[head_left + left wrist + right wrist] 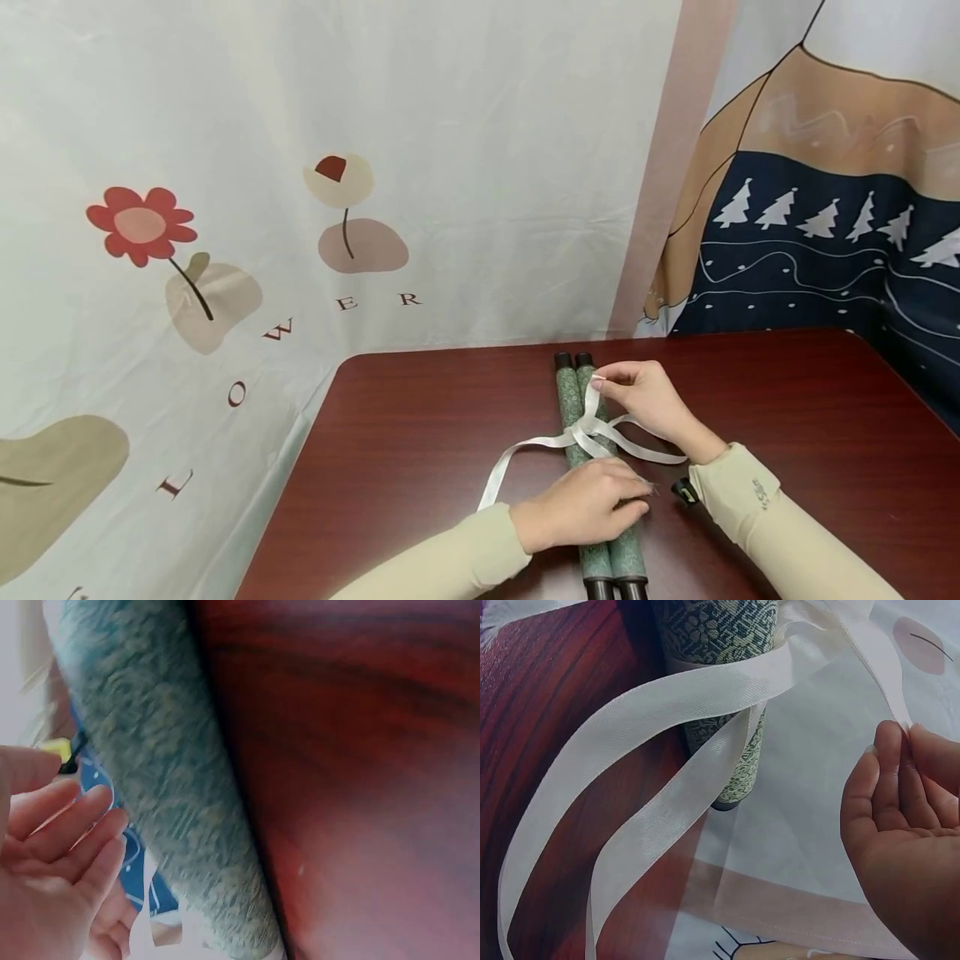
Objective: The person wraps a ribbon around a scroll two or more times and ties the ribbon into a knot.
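Two green brocade scrolls [626,552] with black ends lie side by side on the table. A white ribbon [587,429] is wrapped around them, with loops and loose tails spreading to both sides. Between thumb and fingertips my right hand [648,402] pinches one length of this ribbon, pulled up above the far part of the scrolls; the right wrist view shows the pinched ribbon [881,671] stretched taut. Lower down, my left hand [585,505] is over the scrolls, its fingers relaxed and apart from the thumb. A frayed ribbon end pokes out beside its fingertips.
The dark red wooden table [405,417] has a rounded far edge against a white curtain [487,167] printed with flowers. A navy cloth with white trees [787,275] hangs at the right. A small black device [684,491] sits at my right wrist.
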### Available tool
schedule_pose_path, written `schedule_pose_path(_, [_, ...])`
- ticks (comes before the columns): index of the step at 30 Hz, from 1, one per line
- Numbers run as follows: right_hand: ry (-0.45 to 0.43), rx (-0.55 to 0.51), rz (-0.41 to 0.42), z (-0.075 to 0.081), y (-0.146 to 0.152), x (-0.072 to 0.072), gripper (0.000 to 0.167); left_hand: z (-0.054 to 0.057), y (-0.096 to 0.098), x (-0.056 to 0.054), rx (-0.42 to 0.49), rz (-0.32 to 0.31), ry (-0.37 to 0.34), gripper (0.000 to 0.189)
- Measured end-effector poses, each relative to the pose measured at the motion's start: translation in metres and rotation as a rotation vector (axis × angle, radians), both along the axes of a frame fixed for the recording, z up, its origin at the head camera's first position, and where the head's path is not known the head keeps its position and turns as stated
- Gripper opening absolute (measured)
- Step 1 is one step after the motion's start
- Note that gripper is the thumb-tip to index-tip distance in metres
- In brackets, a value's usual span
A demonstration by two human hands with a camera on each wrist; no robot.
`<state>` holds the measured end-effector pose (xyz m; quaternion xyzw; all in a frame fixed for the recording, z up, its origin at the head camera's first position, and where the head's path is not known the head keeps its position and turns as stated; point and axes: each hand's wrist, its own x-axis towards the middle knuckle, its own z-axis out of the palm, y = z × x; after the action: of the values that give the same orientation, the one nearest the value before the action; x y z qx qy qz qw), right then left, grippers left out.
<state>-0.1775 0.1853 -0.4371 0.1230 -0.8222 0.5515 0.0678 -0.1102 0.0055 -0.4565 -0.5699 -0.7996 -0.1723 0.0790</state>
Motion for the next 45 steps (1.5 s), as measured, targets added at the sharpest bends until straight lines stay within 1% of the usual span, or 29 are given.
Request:
schedule_pose_path(1, [0.003, 0.000, 0.001, 0.000, 0.000, 0.000, 0.015, 0.001, -0.001, -0.002, 0.057, 0.012, -0.003, 0.019])
schedule_pose_path(3, [0.009, -0.006, 0.006, -0.001, 0.000, 0.001, 0.015, 0.004, -0.004, -0.007, 0.192, 0.057, -0.003, 0.014])
schedule_pose_path(5, [0.012, -0.017, 0.010, 0.000, 0.000, 0.001, 0.014, 0.009, -0.007, -0.013, 0.327, 0.142, -0.044, 0.011])
schedule_pose_path(6, [0.015, -0.019, 0.012, 0.000, 0.000, 0.001, 0.014, 0.011, -0.008, -0.016, 0.387, 0.193, -0.080, 0.010])
schedule_pose_path(8, [0.017, -0.020, 0.015, 0.001, 0.000, 0.001, 0.014, 0.017, -0.011, -0.024, 0.492, 0.315, -0.168, 0.009])
schedule_pose_path(10, [0.015, -0.014, 0.016, 0.001, 0.000, 0.000, 0.014, 0.023, -0.015, -0.031, 0.562, 0.439, -0.291, 0.011])
schedule_pose_path(12, [0.015, -0.003, 0.016, 0.002, 0.000, 0.001, 0.014, 0.027, -0.018, -0.039, 0.605, 0.521, -0.401, 0.020])
schedule_pose_path(13, [0.012, -0.004, 0.015, 0.002, -0.001, 0.001, 0.014, 0.028, -0.019, -0.043, 0.615, 0.549, -0.451, 0.024])
schedule_pose_path(14, [0.008, -0.008, 0.019, 0.003, -0.001, 0.001, 0.015, 0.029, -0.020, -0.047, 0.617, 0.565, -0.505, 0.028])
schedule_pose_path(16, [0.004, -0.021, 0.030, 0.003, -0.001, 0.002, 0.015, 0.030, -0.023, -0.054, 0.612, 0.572, -0.611, 0.036])
schedule_pose_path(19, [0.007, -0.040, 0.061, 0.004, -0.002, 0.003, 0.016, 0.026, -0.025, -0.062, 0.595, 0.555, -0.751, 0.040])
schedule_pose_path(21, [0.021, -0.046, 0.082, 0.003, -0.002, 0.003, 0.016, 0.023, -0.024, -0.066, 0.594, 0.536, -0.839, 0.039])
schedule_pose_path(23, [0.042, -0.046, 0.095, 0.002, -0.001, 0.003, 0.014, 0.020, -0.023, -0.069, 0.601, 0.515, -0.911, 0.035])
schedule_pose_path(25, [0.064, -0.044, 0.102, 0.001, 0.000, 0.003, 0.012, 0.017, -0.021, -0.071, 0.620, 0.499, -0.959, 0.027])
schedule_pose_path(27, [0.077, -0.041, 0.106, 0.000, 0.000, 0.003, 0.012, 0.015, -0.020, -0.072, 0.639, 0.492, -0.980, 0.021])
schedule_pose_path(28, [0.073, -0.044, 0.108, -0.001, 0.001, 0.003, 0.013, 0.015, -0.019, -0.072, 0.646, 0.493, -0.976, 0.019])
schedule_pose_path(32, [-0.007, -0.088, 0.109, -0.003, 0.002, 0.005, 0.024, 0.015, -0.018, -0.072, 0.664, 0.499, -0.948, 0.015])
schedule_pose_path(35, [-0.038, -0.096, 0.102, -0.006, 0.003, 0.010, 0.026, 0.016, -0.017, -0.071, 0.672, 0.506, -0.941, 0.013])
schedule_pose_path(40, [0.014, -0.009, 0.124, -0.016, 0.005, 0.019, 0.018, 0.014, -0.017, -0.070, 0.674, 0.535, -0.928, 0.012])
schedule_pose_path(45, [0.029, 0.144, 0.171, -0.022, 0.002, 0.028, 0.016, 0.011, -0.019, -0.070, 0.685, 0.550, -0.935, 0.014])
